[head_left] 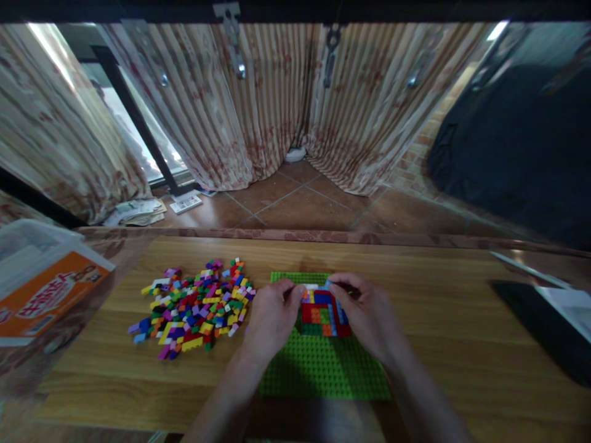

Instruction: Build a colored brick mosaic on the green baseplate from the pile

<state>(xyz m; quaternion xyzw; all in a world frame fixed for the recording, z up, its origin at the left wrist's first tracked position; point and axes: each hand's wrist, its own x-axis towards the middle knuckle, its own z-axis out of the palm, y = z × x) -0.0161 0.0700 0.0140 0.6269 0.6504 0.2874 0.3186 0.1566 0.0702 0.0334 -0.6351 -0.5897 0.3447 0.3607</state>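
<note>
A green studded baseplate [327, 372] lies flat on the wooden table, and a block of coloured toy bricks [318, 314] in red, blue, orange and green stands on its upper half. My left hand [276, 314] is at the block's far left corner, thumb and forefinger closed together; whatever is between them is hidden. At the far right corner my right hand [367, 311] pinches a light blue brick [328, 284] against the top of the block. To the left of the baseplate spreads a pile of loose bricks [198, 307] in many colours.
A clear plastic tub [34, 246] with an orange label stands at the left end of the wooden table [452, 320]. A black flat case [535, 326] and white papers lie on the right. Beyond the table are a tiled floor [277, 200] and striped curtains [272, 104].
</note>
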